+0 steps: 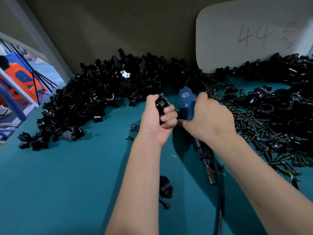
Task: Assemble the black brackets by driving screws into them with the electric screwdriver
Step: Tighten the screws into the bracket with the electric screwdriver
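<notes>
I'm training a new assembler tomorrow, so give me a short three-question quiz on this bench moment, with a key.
1. True or false: the left hand grips a black bracket.
2. Which hand grips the blue electric screwdriver? A) left B) right C) neither
3. Fill in: the loose screws are heaped on the person's ___ side.

Key:
1. True; its fingers curl round the bracket.
2. B; the right hand wraps the body, with the bit end pointing back toward the person, away from the bracket.
3. Right; the big pile of brackets lies to the left.
</notes>
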`<state>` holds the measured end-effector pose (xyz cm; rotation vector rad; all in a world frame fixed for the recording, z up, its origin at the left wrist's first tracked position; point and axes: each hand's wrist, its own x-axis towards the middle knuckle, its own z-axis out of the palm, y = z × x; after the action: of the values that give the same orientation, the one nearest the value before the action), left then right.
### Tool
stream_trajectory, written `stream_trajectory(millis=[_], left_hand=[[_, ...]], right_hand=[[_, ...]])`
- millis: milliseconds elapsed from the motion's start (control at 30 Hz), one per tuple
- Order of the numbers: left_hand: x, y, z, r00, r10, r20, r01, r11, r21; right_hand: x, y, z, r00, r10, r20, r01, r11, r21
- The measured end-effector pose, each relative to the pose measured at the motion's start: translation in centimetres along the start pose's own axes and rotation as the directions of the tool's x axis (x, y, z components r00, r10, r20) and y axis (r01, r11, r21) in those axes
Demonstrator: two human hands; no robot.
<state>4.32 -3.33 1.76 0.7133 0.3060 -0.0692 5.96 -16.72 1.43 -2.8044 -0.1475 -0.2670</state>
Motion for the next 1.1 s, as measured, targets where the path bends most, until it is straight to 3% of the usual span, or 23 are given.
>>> stream_trajectory(millis=[100,167,267,367,433,500,567,700,867,967,1100], left_hand=[[0.1,0.0,-0.2,0.999,-0.044,0.01,0.044,0.999,-0.01],[0.4,0.0,-0.4,0.998,-0.055,0.006,0.055,0.998,0.037],[0.8,0.1,-0.7,0.998,-0.057,-0.022,0.06,0.977,0.206],[0.9,0.1,-1.2,1.0,-0.007,-0.028,0.017,0.931,0.365],[0.9,0.1,-1.5,0.985,0.167,-0.033,-0.119,0.814,0.568],[1.0,0.0,-1.8,0.912,0.41,0.026,-0.269,0.549,0.792],[1.1,-0.2,-2.2,0.861,0.489,0.141,-0.352,0.371,0.86],[1.0,-0.5,-2.3,0.909,0.362,0.208,-0.34,0.352,0.872],[1.0,-0.7,-2.4,0.962,0.178,0.207,-0.257,0.337,0.906],[1.1,-0.7,-2.3,0.959,0.17,0.228,-0.268,0.272,0.924],[1.0,-0.8,-1.9,0.947,0.188,0.26,-0.294,0.189,0.937]], right_hand=[[0.9,0.9,-0.8,0.998,0.024,0.049,-0.03,0.994,0.108],[1.6,1.7,-1.5,0.993,0.024,0.119,-0.071,0.913,0.403],[2.1,2.4,-2.6,0.99,0.039,0.132,-0.131,0.568,0.812],[2.5,2.9,-3.6,0.989,0.043,0.141,-0.147,0.209,0.967],[2.5,3.1,-4.1,0.987,0.041,0.154,-0.152,-0.037,0.988],[2.4,3.2,-4.5,0.986,0.049,0.16,-0.141,-0.267,0.953],[2.4,3.2,-4.9,0.986,0.06,0.156,-0.115,-0.435,0.893],[2.7,3.1,-5.4,0.957,0.219,0.189,-0.041,-0.545,0.837],[2.6,3.9,-5.5,0.861,0.462,0.214,0.093,-0.555,0.827],[2.7,4.1,-5.7,0.821,0.54,0.187,0.155,-0.526,0.836],[2.6,3.7,-5.3,0.829,0.541,0.145,0.181,-0.503,0.845]])
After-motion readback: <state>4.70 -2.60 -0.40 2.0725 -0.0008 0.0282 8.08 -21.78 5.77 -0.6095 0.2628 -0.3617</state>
